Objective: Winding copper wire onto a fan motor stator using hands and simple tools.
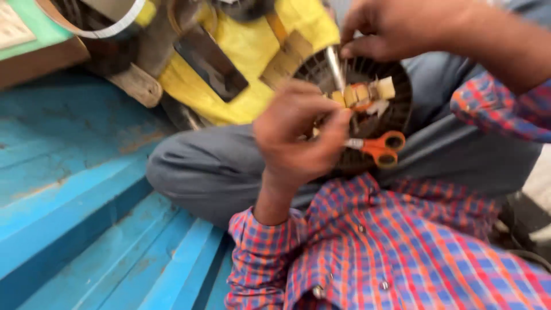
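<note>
Blue painted wooden plank floor (pixel 74 189) underfoot, yellow cloth bundle (pixel 247 63) w/ wood scraps behind, grey-trousered lap as workbench. Round dark slotted metal motor core (pixel 396 109) resting on lap, left hand (pixel 298 138) curled shut against its face by the orange-handled scissors (pixel 381 148), right hand (pixel 390 28) pinching a thin silvery metal strip (pixel 334 68) down into a slot among tan insulation pieces (pixel 359 92). Prob. heavy, stiff, sharp-edged; best gripped by outer rim, paper bits flimsy.

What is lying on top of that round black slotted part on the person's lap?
On the round black part lie orange-handled scissors and small tan blocks. The right hand holds a thin metal tool over it. The left hand covers its left side.
</note>
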